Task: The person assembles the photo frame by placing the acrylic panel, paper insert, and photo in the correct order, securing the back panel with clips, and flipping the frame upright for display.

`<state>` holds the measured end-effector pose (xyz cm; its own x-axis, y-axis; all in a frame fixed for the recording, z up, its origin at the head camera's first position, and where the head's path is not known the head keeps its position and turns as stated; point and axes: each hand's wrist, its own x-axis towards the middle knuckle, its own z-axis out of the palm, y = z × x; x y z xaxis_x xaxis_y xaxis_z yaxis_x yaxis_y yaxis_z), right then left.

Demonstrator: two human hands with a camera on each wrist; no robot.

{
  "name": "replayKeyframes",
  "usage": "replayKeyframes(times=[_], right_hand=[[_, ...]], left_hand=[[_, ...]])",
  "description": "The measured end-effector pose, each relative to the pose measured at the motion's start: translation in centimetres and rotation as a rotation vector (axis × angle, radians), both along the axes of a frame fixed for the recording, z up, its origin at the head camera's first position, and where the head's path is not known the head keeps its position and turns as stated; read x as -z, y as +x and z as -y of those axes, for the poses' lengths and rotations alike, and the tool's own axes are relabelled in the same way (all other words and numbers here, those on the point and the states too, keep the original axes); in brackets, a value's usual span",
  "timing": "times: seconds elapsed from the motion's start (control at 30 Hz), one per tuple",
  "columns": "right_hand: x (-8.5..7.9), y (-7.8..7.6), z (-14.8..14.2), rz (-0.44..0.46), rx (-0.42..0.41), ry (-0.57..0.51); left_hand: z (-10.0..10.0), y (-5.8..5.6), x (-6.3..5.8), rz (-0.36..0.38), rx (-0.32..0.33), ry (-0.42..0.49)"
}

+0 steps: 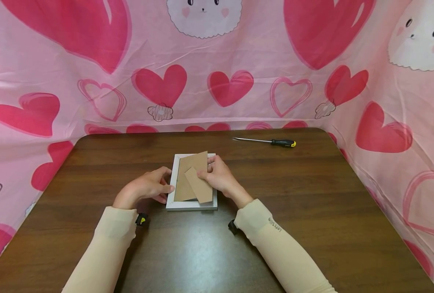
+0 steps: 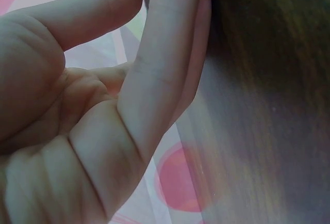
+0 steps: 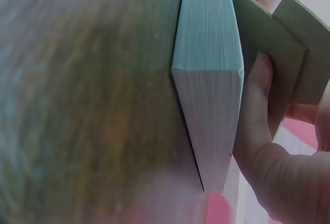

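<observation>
A white picture frame (image 1: 173, 202) lies face down on the brown table (image 1: 312, 211). Its brown backing board (image 1: 191, 165) sits askew and raised off the frame, with a brown stand flap (image 1: 201, 190) on top. My left hand (image 1: 163, 185) pinches the frame's left edge between thumb and forefinger (image 2: 154, 53). My right hand (image 1: 211, 173) grips the board at the frame's right side. In the right wrist view the thumb (image 3: 256, 105) lies between the thick frame (image 3: 209, 79) and the lifted board (image 3: 270, 48), and fingers reach behind the flap (image 3: 309, 53).
A screwdriver (image 1: 268, 142) with a black and yellow handle lies at the far right of the table. Pink cloth with hearts (image 1: 217, 81) hangs behind and on both sides. Bare tabletop lies around the frame.
</observation>
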<state>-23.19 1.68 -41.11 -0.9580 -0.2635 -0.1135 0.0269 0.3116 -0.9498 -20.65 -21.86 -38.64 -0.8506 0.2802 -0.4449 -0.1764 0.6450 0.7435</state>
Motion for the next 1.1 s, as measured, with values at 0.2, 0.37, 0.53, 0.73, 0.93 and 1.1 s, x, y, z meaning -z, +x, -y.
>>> replayKeyframes(times=[0.2, 0.37, 0.53, 0.73, 0.93, 1.1], right_hand=[[-0.27, 0.22, -0.12, -0.109, -0.011, 0.143], [-0.57, 0.34, -0.1, -0.18, -0.017, 0.267], [-0.72, 0.35, -0.08, -0.204, -0.008, 0.355], [-0.76, 0.29, -0.18, -0.243, -0.015, 0.412], [-0.8, 0.17, -0.36, -0.293, -0.031, 0.508], [-0.86, 0.13, -0.44, -0.289, -0.044, 0.525]], left_hand=[[0.0, 0.02, 0.0, -0.003, 0.004, 0.002], [0.02, -0.03, 0.08, -0.005, 0.004, -0.007], [0.05, -0.08, 0.18, -0.006, 0.005, -0.012], [-0.01, -0.13, 0.16, -0.004, 0.003, -0.008], [-0.03, -0.13, 0.13, -0.002, 0.0, -0.005], [0.03, -0.15, 0.09, -0.001, 0.003, -0.016]])
